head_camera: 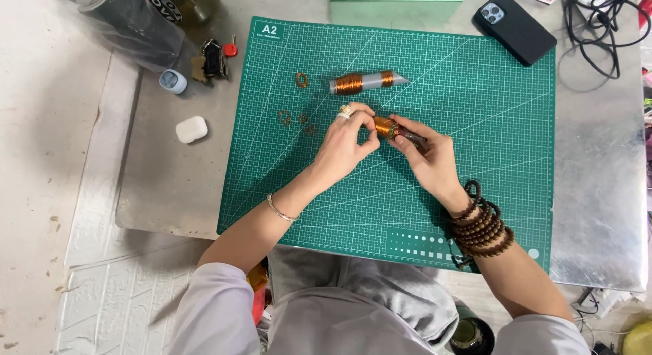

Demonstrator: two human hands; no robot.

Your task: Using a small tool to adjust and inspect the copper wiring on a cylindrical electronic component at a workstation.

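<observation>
Over the middle of a green cutting mat (475, 124), both hands hold a small rod wound with copper wire (387, 127). My left hand (346, 148), with a ring on one finger, pinches the wound end. My right hand (428, 158), with dark bead bracelets at the wrist, grips the rod's other end. A second grey rod with two copper wire windings (367, 82) lies on the mat just beyond the hands. Small copper wire rings (293, 117) lie on the mat to the left.
A black phone (514, 28) lies at the mat's far right corner, beside tangled black cables (604, 22). A white earbud case (191, 129), a small pale blue case (173, 81), keys (214, 58) and a dark bottle (132, 22) sit left of the mat on the metal table (598, 192).
</observation>
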